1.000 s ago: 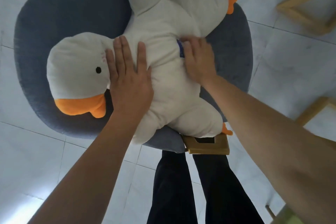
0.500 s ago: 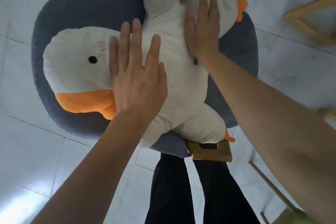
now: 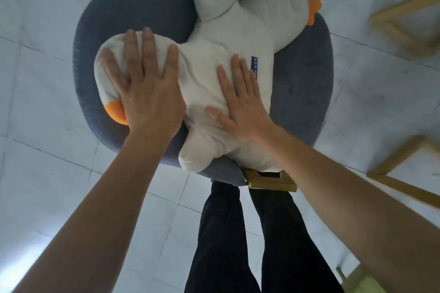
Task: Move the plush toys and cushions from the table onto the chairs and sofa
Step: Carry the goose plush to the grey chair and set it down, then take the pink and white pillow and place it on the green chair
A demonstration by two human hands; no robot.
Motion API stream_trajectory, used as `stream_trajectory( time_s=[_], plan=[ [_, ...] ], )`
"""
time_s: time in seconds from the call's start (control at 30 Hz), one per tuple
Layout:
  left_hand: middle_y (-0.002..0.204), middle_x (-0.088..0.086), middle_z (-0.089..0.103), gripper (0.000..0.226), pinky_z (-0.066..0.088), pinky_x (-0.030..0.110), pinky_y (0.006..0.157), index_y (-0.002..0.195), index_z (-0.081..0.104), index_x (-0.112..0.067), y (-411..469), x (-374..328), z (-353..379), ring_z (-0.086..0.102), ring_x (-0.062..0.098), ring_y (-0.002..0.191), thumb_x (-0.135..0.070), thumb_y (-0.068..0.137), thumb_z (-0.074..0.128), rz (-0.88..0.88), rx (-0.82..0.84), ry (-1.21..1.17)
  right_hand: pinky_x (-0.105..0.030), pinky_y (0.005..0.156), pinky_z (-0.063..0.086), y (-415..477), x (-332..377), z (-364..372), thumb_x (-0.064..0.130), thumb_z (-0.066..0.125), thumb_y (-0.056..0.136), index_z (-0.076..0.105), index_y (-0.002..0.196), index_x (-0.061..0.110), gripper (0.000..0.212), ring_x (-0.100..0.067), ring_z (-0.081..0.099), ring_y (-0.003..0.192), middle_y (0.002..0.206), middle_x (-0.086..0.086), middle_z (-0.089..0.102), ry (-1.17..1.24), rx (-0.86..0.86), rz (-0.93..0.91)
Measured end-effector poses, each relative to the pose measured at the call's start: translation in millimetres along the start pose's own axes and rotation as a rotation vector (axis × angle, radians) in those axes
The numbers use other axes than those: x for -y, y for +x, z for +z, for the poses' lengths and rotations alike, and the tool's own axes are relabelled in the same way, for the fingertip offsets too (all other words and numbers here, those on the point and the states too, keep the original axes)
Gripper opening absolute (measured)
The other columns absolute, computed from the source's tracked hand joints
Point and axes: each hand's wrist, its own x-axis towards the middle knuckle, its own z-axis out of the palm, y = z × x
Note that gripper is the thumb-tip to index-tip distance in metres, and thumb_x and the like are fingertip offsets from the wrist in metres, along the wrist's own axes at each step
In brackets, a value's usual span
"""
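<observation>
Pressing down with both hands spread flat, left hand (image 3: pixel 142 93) on the head and right hand (image 3: pixel 240 100) on the belly, the person seats the white stuffed duck with orange beak (image 3: pixel 214 78) into the blue-grey upholstered chair (image 3: pixel 133 7), probably so it stays put.

The scene is lit softly and evenly, kind of cool and bluish, no harsh glare anywhere. A brighter washed-out patch is seen on the floor tiles (image 3: pixel 14 252) at the lower left, so light seems to be coming in from that side. Only faint, diffuse shadows are cast under the grey chair (image 3: pixel 133 16). Heavy wide-angle distortion is noticed: tile lines are bent near the edges and the forearms are stretched toward the corners. Slight motion blur is visible on the left hand (image 3: pixel 145 88), and detail is generally a bit soft.
</observation>
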Motion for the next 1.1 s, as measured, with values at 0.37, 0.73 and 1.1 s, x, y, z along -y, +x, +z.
stream_trajectory(
  time_s=[0.37,0.73,1.1],
  plan=[
    [0.166,0.024,0.022,0.055,-0.003,0.067,0.118,0.155,0.042,-0.018,-72,-43,-2,0.017,0.043,0.155,-0.03,0.101,0.048,0.147,-0.101,-0.188,-0.052,0.125,0.011,-138,-66,25,0.074,0.039,0.093,-0.021,0.158,0.031,0.099,-0.031,-0.004,0.158,0.17,-0.007,-0.016,0.126,0.591,0.514],
    [0.154,0.022,0.045,0.054,0.025,0.055,0.119,0.147,0.049,-0.008,-131,-46,16,0.042,0.041,0.141,-0.034,0.102,0.036,-0.045,0.351,-0.483,-0.052,0.123,0.025,-145,-48,11,0.07,0.036,0.096,-0.001,0.162,0.028,0.086,-0.034,0.011,0.157,0.171,-0.01,0.005,0.253,0.466,0.611],
    [0.141,-0.004,0.055,0.052,0.046,0.033,0.102,0.152,0.042,-0.023,-142,-42,-186,0.054,0.017,0.129,-0.03,0.103,0.056,-0.227,0.276,-1.126,-0.044,0.121,0.034,-246,47,-183,0.07,0.039,0.092,0.027,0.157,0.037,0.074,-0.014,0.033,0.15,0.165,0.009,0.028,0.658,-0.31,0.718]
  ],
)
